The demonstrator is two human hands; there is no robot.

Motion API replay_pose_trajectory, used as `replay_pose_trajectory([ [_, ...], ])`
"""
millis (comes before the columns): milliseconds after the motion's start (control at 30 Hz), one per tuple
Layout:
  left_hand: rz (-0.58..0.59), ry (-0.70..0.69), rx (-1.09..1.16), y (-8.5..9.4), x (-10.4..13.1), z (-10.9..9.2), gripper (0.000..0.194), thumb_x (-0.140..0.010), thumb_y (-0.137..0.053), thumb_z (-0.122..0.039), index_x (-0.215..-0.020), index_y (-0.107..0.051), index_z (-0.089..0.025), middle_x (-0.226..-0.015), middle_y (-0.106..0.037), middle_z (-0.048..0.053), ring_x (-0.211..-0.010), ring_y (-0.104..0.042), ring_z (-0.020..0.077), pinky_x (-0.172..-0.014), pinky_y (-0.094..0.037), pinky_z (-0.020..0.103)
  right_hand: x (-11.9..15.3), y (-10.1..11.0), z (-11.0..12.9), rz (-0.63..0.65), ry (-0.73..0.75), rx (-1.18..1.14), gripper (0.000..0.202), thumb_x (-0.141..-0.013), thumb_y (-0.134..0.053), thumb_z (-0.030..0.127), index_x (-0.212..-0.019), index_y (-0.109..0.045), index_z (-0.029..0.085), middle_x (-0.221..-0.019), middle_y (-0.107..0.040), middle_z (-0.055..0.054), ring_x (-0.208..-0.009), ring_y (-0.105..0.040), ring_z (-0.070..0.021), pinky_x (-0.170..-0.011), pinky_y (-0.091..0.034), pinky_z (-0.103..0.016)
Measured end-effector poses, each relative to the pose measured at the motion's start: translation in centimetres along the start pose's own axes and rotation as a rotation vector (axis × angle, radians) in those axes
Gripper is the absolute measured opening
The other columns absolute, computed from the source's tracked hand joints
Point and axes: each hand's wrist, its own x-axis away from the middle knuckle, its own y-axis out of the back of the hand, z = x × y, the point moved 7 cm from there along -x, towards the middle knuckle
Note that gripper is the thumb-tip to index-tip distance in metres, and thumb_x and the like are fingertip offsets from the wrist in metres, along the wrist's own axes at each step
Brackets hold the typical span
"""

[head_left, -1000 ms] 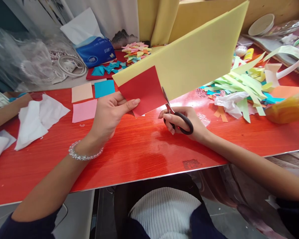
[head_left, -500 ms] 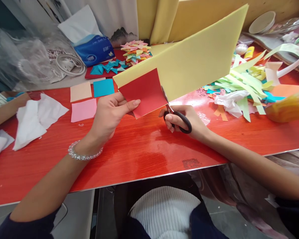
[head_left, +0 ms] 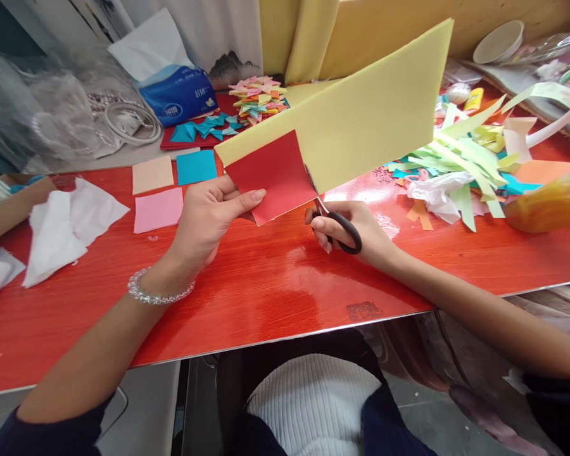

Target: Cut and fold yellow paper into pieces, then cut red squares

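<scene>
My left hand pinches a red paper square together with a large pale yellow sheet behind it, both held above the red table. Black-handled scissors are in my right hand, fingers through the loops. Their blades lie at the right edge of the red square, with the yellow sheet between or against them; how far they are parted is hard to tell. The yellow sheet extends up and to the right, past the scissors.
Pink, peach and blue squares lie left of my left hand. Behind are a blue tissue pack and folded paper pieces. White tissues lie left, paper strips right. The table's front edge is near me.
The far right end of the yellow sheet has swung slightly left and down. My right hand with the scissors has shifted very slightly left. My left hand keeps its hold.
</scene>
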Motion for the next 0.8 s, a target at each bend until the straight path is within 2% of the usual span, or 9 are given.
replay_pose_trajectory([
  [200,0.01,0.019,-0.014,-0.04,-0.07,0.1,0.036,-0.063,-0.078,-0.028,-0.048,-0.047,-0.019,-0.05,-0.057,-0.003,-0.053,-0.061,0.0131,-0.049,-0.05,0.024,0.03,-0.04,0.03,-0.005,0.003,0.0,0.043,-0.073,-0.063,0.059,-0.068,-0.055,0.017,-0.051,-0.05,0.003,-0.045,-0.047,-0.0084,-0.046,-0.036,-0.024],
  [467,0.034,0.027,0.019,-0.32,-0.1,0.02,0.031,-0.065,-0.077,-0.026,-0.049,-0.052,-0.019,-0.049,-0.058,-0.003,-0.05,-0.061,0.0119,-0.049,-0.05,0.023,-0.07,-0.11,0.02,-0.002,0.01,-0.004,0.04,-0.075,-0.062,0.056,-0.069,-0.054,0.017,-0.052,-0.049,0.004,-0.043,-0.046,-0.0077,-0.046,-0.034,-0.024],
  [800,0.06,0.063,0.056,-0.49,-0.13,0.37,0.033,-0.067,-0.075,-0.022,-0.048,-0.048,-0.018,-0.052,-0.061,-0.002,-0.053,-0.064,0.014,-0.054,-0.052,0.025,-0.08,-0.17,0.23,-0.003,0.033,0.049,0.041,-0.076,-0.062,0.054,-0.061,-0.05,0.017,-0.045,-0.047,0.005,-0.041,-0.042,-0.0067,-0.045,-0.03,-0.025],
])
